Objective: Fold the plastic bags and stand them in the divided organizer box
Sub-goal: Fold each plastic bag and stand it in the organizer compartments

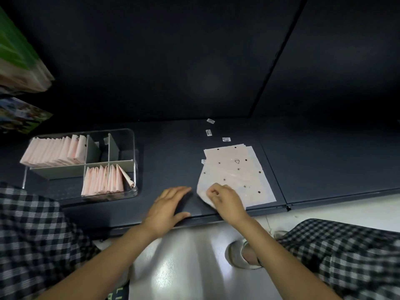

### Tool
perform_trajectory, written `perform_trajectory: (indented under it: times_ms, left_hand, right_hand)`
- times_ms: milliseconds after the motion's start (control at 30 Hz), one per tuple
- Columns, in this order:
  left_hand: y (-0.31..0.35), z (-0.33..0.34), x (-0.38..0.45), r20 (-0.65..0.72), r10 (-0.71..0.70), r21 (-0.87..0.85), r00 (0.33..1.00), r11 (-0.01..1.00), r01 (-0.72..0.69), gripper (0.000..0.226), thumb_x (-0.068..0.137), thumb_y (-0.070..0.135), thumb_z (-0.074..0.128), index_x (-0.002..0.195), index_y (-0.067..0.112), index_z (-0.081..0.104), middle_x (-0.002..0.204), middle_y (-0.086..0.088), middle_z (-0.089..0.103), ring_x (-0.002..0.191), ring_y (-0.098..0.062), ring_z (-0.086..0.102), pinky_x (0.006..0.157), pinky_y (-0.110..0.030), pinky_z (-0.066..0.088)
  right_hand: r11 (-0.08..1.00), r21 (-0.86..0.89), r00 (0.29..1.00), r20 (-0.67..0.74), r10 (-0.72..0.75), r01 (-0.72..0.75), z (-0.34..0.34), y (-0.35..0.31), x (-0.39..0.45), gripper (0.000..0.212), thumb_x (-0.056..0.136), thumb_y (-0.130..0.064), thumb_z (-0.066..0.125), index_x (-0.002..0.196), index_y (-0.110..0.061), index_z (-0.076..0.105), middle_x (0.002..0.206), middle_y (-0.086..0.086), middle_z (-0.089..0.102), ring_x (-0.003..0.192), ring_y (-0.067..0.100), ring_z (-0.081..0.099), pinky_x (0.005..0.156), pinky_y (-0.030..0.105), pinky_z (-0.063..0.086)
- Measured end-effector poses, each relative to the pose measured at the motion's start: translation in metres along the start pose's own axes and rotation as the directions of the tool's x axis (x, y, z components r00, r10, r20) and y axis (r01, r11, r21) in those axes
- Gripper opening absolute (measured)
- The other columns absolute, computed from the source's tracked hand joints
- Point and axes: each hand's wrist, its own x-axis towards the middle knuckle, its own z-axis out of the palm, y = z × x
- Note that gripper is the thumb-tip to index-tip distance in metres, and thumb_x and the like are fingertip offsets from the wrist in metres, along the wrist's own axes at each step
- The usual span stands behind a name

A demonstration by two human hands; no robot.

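- The upper half of the frame is very dim, almost black.
- Strong glare lies on the pale floor (173, 263) at bottom centre; the light probably comes from above.
- Edges bend from the wide lens.
- The left corners are blurred.

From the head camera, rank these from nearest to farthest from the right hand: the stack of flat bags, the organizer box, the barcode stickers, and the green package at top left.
From the right hand:
1. Stack of flat bags, under its fingers.
2. Barcode stickers, beyond the stack, toward the back.
3. Organizer box, off to the left.
4. Green package, far upper left.
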Motion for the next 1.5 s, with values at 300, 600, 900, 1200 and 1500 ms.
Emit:
perform_trajectory:
  times_ms: [300,600,900,1200,1500]
  left_hand:
    - [0.003,-0.001,0.004,0.076,-0.226,-0.634,0.971,0.741,0.222,0.008,0.086,0.003,0.066,0.092,0.007,0.069,0.081,0.006,0.071,0.07,0.002,0.062,0.072,-0.021,0.05]
    - [-0.003,0.007,0.022,0.012,-0.374,-0.781,0.927,0.576,0.243,0.014,0.091,0.006,0.06,0.103,0.013,0.062,0.085,0.008,0.072,0.081,-0.011,0.067,0.075,-0.024,0.052]
    - [0.008,0.022,0.016,-0.249,0.085,0.008,0.965,0.996,-0.085,0.042,0.086,0.023,0.068,0.125,0.013,0.059,0.135,-0.003,0.054,0.128,-0.023,0.049,0.103,-0.03,0.039]
    - [0.001,0.048,-0.011,0.147,0.115,0.465,0.983,0.869,-0.171,0.076,0.08,0.063,0.059,0.144,0.029,0.038,0.15,-0.015,0.032,0.139,-0.031,0.031,0.111,-0.041,0.032]
    - [-0.01,0.05,-0.005,0.276,0.056,0.454,0.959,0.872,-0.182,0.072,0.095,0.057,0.033,0.136,0.045,-0.025,0.147,-0.017,-0.033,0.126,-0.033,-0.042,0.11,-0.038,-0.023]
  right_hand:
    - [0.928,0.311,0.892,0.449,0.049,-0.207,-0.036,-0.025,0.011,0.019,0.084,-0.035,0.067,0.096,-0.02,0.066,0.095,-0.004,0.071,0.086,0.006,0.064,0.084,0.02,0.047]
    - [0.695,0.516,0.859,0.397,0.324,-0.501,-0.038,0.031,0.013,0.007,0.091,-0.016,0.06,0.095,-0.012,0.065,0.099,0.005,0.068,0.084,0.013,0.066,0.074,0.029,0.057]
    - [0.81,0.253,0.84,0.022,0.542,-0.529,0.007,0.051,0.023,0.027,0.092,-0.025,0.055,0.104,-0.002,0.064,0.099,0.012,0.067,0.088,0.025,0.058,0.073,0.027,0.041]
    - [0.84,0.11,0.842,-0.048,0.538,-0.531,0.01,0.046,0.028,0.037,0.094,-0.038,0.052,0.071,-0.013,0.037,0.067,0.001,0.046,0.072,0.025,0.047,0.057,0.031,0.032]
    - [0.899,-0.354,0.96,-0.005,-0.28,0.26,0.037,0.016,-0.021,0.044,0.09,-0.023,0.062,0.129,-0.004,0.054,0.131,0.011,0.057,0.123,0.024,0.053,0.103,0.03,0.04]
